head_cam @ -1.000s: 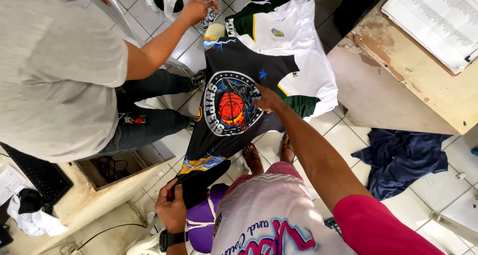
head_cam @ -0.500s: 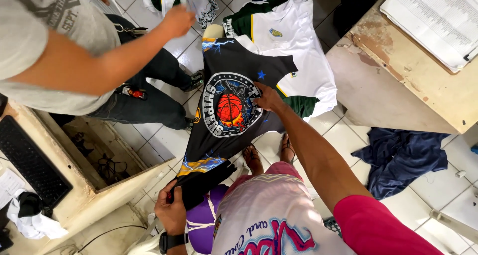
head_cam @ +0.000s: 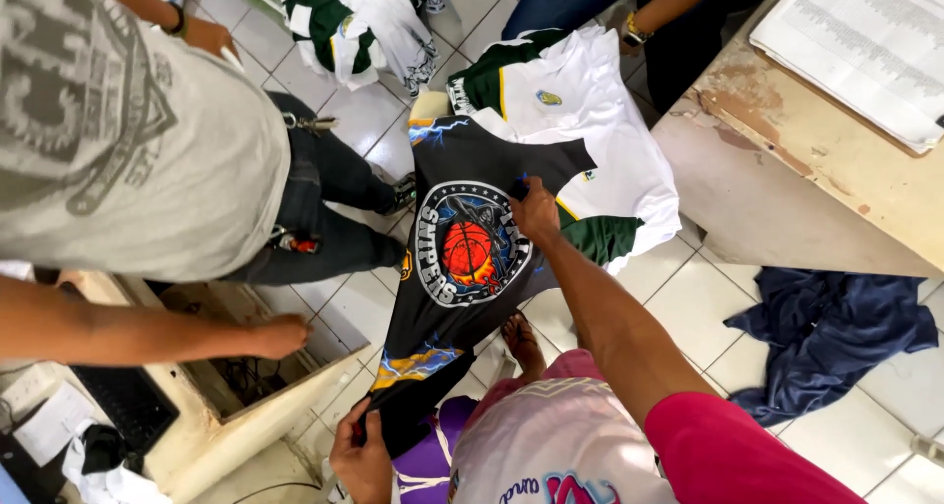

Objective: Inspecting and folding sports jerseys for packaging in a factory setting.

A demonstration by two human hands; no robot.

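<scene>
**Black jersey stretched out between two hands, not yet folded**

The right hand (head_cam: 536, 212) lies near the centre of the frame, fingers pressed flat on the chest of the black jersey (head_cam: 462, 297) beside its round basketball emblem; whether it pinches the cloth or only presses on it cannot be told. The left hand (head_cam: 362, 457), at the lower edge of the frame, is closed on the jersey's hem. The hands are well apart, and the garment runs taut between them from the lower middle up towards the upper middle of the frame.

Judging by how it lies, the jersey is spread to full length and face up, with no fold made in it. Its upper end overlaps a white and green jersey (head_cam: 600, 140) lying just beyond it. More green and white garments (head_cam: 364, 17) sit at the top of the frame, and a dark blue cloth (head_cam: 836, 332) lies crumpled on the tiled floor (head_cam: 688, 307) at the right.

Another person in a grey shirt (head_cam: 128, 130) fills the upper left, one hand (head_cam: 280, 335) resting on a wooden frame. A bench (head_cam: 806, 170) stands at the upper right.
</scene>
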